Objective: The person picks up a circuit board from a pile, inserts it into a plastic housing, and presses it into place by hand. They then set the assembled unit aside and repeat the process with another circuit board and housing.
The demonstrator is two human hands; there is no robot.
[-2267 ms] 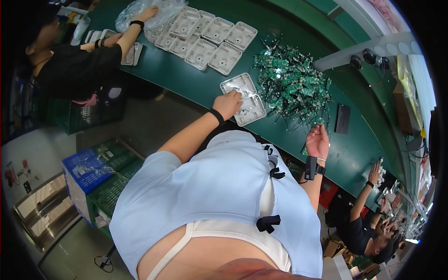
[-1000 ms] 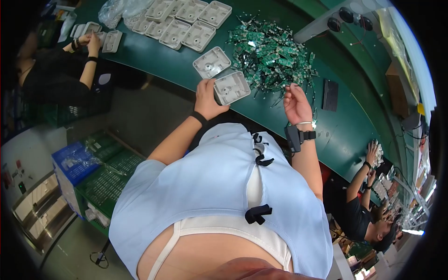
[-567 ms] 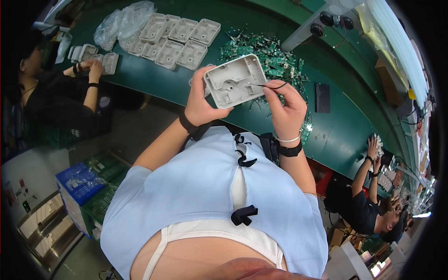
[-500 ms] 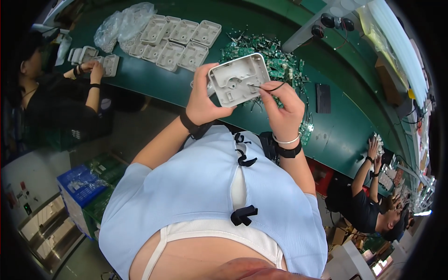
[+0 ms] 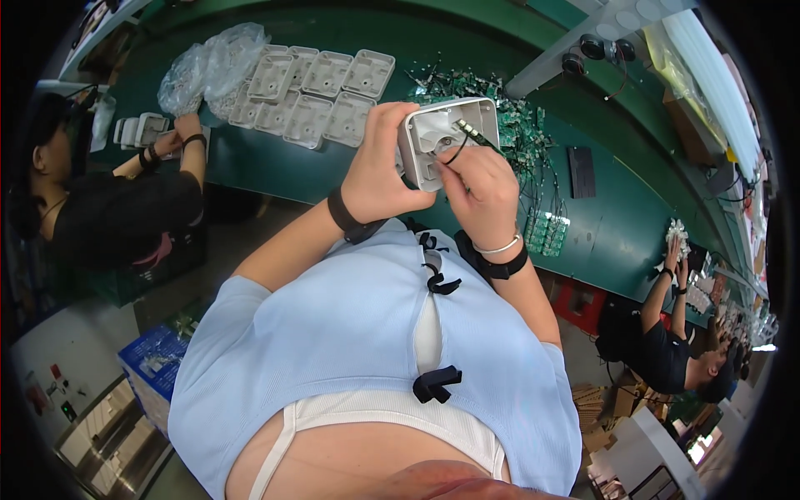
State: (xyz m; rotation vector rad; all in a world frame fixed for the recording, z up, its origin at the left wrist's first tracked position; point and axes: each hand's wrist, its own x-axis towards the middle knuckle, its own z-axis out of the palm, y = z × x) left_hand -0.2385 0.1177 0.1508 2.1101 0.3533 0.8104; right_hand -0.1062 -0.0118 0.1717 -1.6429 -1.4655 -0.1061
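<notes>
Since half a second ago I have kept the white plastic housing (image 5: pixel 446 137) lifted off the bench and brought it a little closer in front of my chest, its open side turned toward me. My left hand (image 5: pixel 382 162) is closed around the housing's left edge, fingers curled over the top rim and thumb against the near side, so it carries the weight. My right hand (image 5: pixel 483 196) sits just below and to the right of the housing, fingers pinched together on a thin black wire (image 5: pixel 454 152) that runs up into the cavity, where a small green circuit board (image 5: pixel 468 131) sits tilted near the upper right corner. I cannot tell whether the board is seated or only resting there.

Beyond my hands, past the housing, lies the heap of green circuit boards (image 5: pixel 521 137) on the green bench (image 5: pixel 633 225). To the left of my left hand, farther out, a block of empty white housings (image 5: pixel 321 92) lies in rows, with clear plastic bags (image 5: pixel 208 71) just beyond them. To the right of my right hand a dark flat rectangular piece (image 5: pixel 581 172) lies on the bench. Far left, a co-worker's hands (image 5: pixel 179 137) work at more white housings; far right, another person's hands (image 5: pixel 675 250) are raised near the bench.
</notes>
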